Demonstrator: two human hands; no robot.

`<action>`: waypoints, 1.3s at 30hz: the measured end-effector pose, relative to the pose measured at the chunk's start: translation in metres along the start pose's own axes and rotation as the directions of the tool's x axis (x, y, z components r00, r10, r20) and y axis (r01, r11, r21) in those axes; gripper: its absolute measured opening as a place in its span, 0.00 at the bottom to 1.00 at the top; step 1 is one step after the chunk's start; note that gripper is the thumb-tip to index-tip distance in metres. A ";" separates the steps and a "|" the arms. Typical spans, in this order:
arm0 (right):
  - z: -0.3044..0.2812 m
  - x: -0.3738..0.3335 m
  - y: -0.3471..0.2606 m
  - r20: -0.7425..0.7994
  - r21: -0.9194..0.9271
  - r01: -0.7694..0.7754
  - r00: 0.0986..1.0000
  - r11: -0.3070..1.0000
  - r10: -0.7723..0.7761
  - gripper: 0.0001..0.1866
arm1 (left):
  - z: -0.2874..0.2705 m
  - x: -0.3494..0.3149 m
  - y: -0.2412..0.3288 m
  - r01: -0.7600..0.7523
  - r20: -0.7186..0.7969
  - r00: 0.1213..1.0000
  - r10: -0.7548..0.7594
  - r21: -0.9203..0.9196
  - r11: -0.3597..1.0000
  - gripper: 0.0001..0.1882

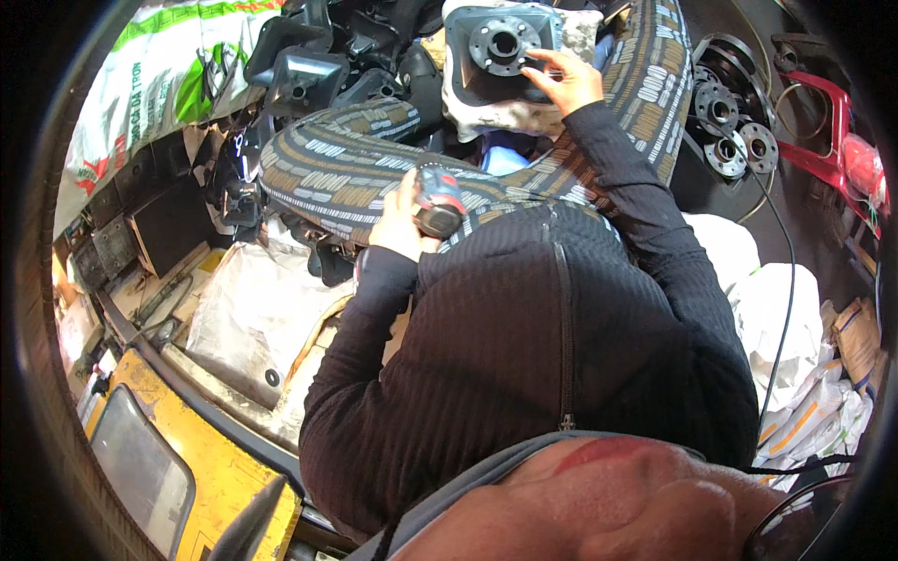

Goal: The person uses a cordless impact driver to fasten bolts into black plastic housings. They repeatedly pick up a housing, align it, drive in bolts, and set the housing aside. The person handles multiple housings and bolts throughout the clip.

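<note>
My left hand is wrapped round a black and red cordless power tool, held low over my patterned trouser leg. My right hand reaches forward to the right rim of a round metal flange. Its thumb and fingertips are bent together there; anything small between them is too small to make out. Several holes ring the flange around a large central bore. It sits on a black, square-based part, which rests on a white, worn support between my legs.
Black square-based parts are piled at the far left, near a white and green sack. Several round metal flanges lie at the right beside a red frame. A black cable hangs at my right; a yellow machine panel stands near left.
</note>
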State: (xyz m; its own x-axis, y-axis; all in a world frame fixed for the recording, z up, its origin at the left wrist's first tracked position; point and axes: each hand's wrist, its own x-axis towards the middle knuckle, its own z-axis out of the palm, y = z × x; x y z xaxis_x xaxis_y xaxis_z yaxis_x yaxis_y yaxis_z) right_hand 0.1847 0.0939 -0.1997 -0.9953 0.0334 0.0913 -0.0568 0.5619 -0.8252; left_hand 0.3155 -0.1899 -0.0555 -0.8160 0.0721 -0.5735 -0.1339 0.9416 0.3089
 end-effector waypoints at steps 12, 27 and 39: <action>0.010 0.010 0.009 -0.063 0.117 0.113 0.992 0.987 -0.106 0.11 | -0.094 0.078 0.069 -0.074 -0.008 0.997 0.075 -0.277 0.958 0.24; 0.011 0.013 0.013 -0.001 0.204 0.069 0.998 0.977 -0.070 0.08 | -0.102 0.117 0.119 -0.010 0.130 0.990 0.058 -0.345 0.939 0.20; 0.011 0.012 0.017 0.068 0.225 -0.005 0.998 0.974 -0.011 0.07 | -0.107 0.131 0.128 -0.309 0.077 0.943 0.323 -0.148 0.939 0.19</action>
State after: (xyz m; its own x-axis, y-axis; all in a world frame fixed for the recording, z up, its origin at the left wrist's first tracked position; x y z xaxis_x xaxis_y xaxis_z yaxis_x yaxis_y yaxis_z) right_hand 0.1710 0.0944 -0.2185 -0.9977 -0.0290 0.0620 -0.0683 0.3612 -0.9300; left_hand 0.1318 -0.0949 -0.0099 -0.7696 0.3974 -0.4997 0.0434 0.8134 0.5801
